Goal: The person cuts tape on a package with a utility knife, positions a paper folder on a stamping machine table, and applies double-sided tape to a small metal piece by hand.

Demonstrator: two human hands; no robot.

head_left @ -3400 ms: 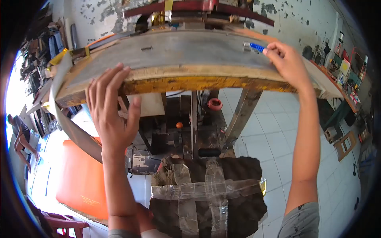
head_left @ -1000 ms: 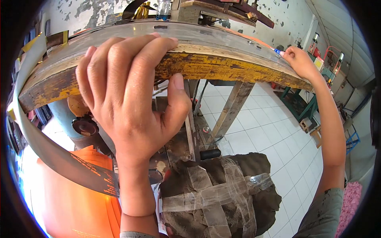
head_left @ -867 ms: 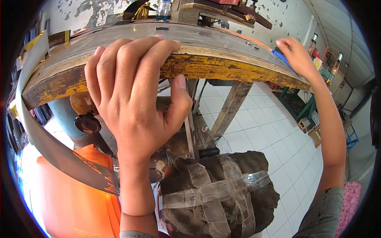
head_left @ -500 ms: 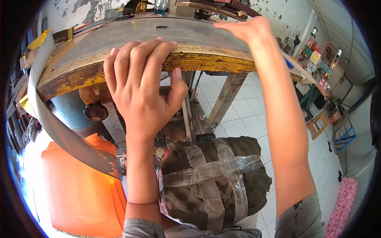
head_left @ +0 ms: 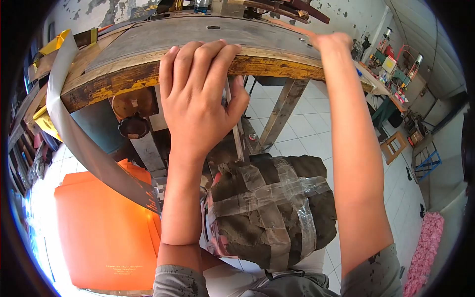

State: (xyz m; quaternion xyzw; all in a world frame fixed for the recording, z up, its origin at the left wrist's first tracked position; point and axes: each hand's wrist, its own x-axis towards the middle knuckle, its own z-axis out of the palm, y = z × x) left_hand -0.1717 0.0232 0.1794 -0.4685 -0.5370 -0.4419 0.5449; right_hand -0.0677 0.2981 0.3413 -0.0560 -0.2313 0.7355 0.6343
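My left hand [head_left: 200, 94] rests on the front edge of the worn wooden workbench [head_left: 123, 79], its fingers over the top and its thumb held apart below the rim. Nothing shows in it. Further back on the right, my right hand [head_left: 334, 43] is low over the grey bench top. A thin, smeared orange-toned shape reaches leftward from it; I cannot tell whether this is fingers or a strip. Below my arms is a dark padded seat [head_left: 262, 213] crossed with clear tape. A long grey strip [head_left: 99, 158] curves down from the bench's left end.
A stack of orange sheets [head_left: 104, 227] stands at lower left. Beneath the bench are a dark round knob [head_left: 133, 127] and wooden legs [head_left: 284, 111]. On the right are a side bench with tools [head_left: 391, 89], a wooden frame [head_left: 393, 151] and a pink fluffy mat [head_left: 425, 252].
The view has shifted, so the bench edge and my left hand appear further right. My right hand has moved slightly to the right and its fingers look more drawn in or hidden.
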